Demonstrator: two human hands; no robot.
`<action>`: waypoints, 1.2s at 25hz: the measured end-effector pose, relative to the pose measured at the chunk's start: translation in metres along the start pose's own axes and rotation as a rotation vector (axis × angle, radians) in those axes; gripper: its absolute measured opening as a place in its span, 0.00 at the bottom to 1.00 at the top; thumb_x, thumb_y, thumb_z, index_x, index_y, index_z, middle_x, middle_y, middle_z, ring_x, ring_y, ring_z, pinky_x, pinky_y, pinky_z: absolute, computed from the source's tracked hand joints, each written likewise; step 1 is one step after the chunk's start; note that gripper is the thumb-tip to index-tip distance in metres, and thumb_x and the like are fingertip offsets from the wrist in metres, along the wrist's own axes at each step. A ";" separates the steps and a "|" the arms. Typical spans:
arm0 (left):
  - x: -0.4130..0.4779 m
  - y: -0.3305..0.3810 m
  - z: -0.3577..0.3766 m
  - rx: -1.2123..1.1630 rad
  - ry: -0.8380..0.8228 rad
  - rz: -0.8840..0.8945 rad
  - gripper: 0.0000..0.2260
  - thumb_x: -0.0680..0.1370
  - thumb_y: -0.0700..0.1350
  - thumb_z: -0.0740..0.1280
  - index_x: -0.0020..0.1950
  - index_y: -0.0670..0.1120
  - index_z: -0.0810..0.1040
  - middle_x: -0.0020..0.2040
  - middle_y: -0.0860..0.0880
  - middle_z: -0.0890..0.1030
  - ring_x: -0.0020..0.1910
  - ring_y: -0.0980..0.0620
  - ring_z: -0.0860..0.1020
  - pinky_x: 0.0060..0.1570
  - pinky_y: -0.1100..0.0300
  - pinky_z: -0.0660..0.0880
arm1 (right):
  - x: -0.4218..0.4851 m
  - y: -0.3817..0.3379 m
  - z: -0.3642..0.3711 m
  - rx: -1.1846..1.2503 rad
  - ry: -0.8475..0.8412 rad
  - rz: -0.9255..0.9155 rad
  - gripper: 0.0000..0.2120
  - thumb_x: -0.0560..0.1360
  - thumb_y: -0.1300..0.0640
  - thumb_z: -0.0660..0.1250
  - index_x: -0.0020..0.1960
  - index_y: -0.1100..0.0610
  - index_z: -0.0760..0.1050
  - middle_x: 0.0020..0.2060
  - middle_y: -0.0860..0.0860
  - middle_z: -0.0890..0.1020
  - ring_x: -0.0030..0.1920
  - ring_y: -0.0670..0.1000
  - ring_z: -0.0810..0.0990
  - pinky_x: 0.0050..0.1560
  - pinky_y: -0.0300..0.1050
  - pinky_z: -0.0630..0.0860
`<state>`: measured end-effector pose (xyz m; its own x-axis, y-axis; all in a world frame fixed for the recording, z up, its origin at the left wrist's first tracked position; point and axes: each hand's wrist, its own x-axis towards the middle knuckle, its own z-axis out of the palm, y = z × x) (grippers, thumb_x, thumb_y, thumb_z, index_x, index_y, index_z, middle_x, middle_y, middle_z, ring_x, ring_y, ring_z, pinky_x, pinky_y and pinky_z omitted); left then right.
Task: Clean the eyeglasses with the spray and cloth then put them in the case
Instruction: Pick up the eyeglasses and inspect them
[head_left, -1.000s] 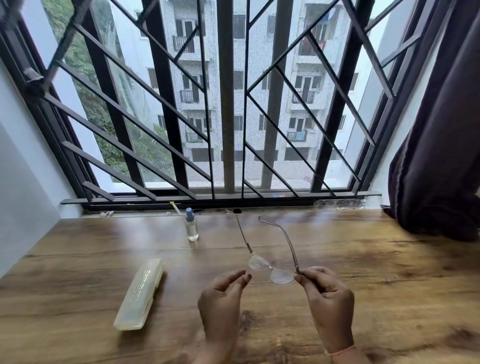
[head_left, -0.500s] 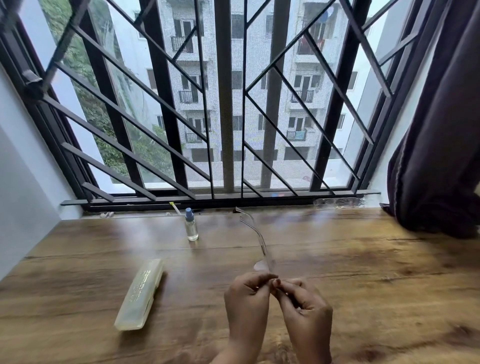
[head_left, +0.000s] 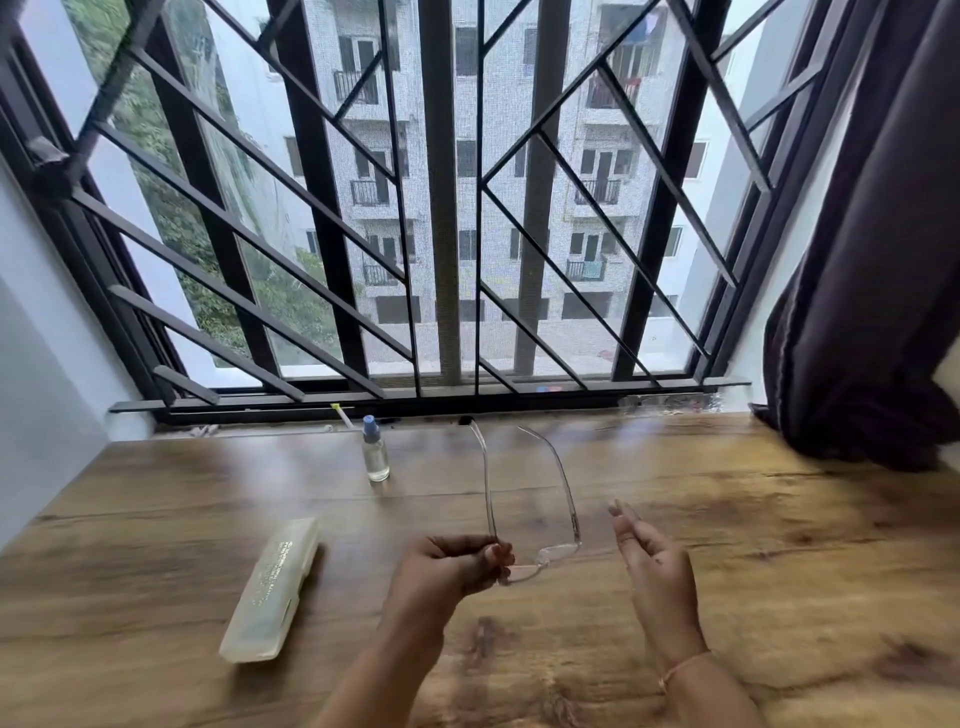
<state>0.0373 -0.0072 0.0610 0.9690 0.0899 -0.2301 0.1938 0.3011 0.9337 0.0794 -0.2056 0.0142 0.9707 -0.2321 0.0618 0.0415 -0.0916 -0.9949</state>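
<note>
Clear-framed eyeglasses (head_left: 558, 548) hang above the wooden table with both temples spread and pointing toward the window. My left hand (head_left: 447, 569) pinches their left front corner between thumb and fingers. My right hand (head_left: 652, 558) hovers just right of the glasses, fingers straight, touching nothing. A small clear spray bottle (head_left: 375, 452) with a blue cap stands near the window sill. A pale translucent glasses case (head_left: 271, 590) lies closed on the table, left of my left hand. No cloth is visible.
The wooden table (head_left: 779, 545) ends at a black barred window (head_left: 441, 260). A dark curtain (head_left: 872, 260) hangs down onto the table at the far right. A white wall (head_left: 41, 389) bounds the left side. A small yellow-tipped stick (head_left: 343, 414) lies on the sill.
The glasses passed from my right hand to my left; both hands met at the frame, then my right hand let go and moved right. The temples are spread again.
</note>
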 end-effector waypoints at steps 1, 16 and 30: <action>0.001 0.000 -0.003 -0.038 -0.025 -0.042 0.09 0.69 0.27 0.66 0.33 0.37 0.82 0.29 0.42 0.82 0.27 0.52 0.80 0.28 0.66 0.76 | 0.001 -0.001 -0.001 0.036 -0.046 0.055 0.13 0.77 0.62 0.62 0.58 0.65 0.77 0.58 0.53 0.79 0.57 0.44 0.76 0.59 0.36 0.71; 0.021 -0.028 -0.029 -0.153 0.222 -0.160 0.07 0.72 0.29 0.65 0.38 0.36 0.82 0.31 0.42 0.83 0.27 0.55 0.80 0.24 0.71 0.73 | 0.000 0.001 -0.002 0.174 -0.137 0.215 0.07 0.72 0.68 0.66 0.41 0.62 0.82 0.28 0.51 0.84 0.25 0.39 0.73 0.26 0.32 0.64; 0.080 -0.051 -0.042 0.073 0.436 -0.067 0.04 0.70 0.31 0.70 0.43 0.34 0.82 0.30 0.42 0.81 0.23 0.56 0.76 0.22 0.70 0.71 | 0.038 0.020 0.031 -0.030 -0.131 0.223 0.07 0.73 0.67 0.67 0.37 0.66 0.81 0.30 0.54 0.82 0.25 0.41 0.72 0.31 0.33 0.66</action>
<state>0.0987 0.0248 -0.0163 0.8016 0.4695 -0.3701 0.2794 0.2531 0.9262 0.1243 -0.1863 -0.0057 0.9775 -0.1226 -0.1717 -0.1823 -0.0813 -0.9799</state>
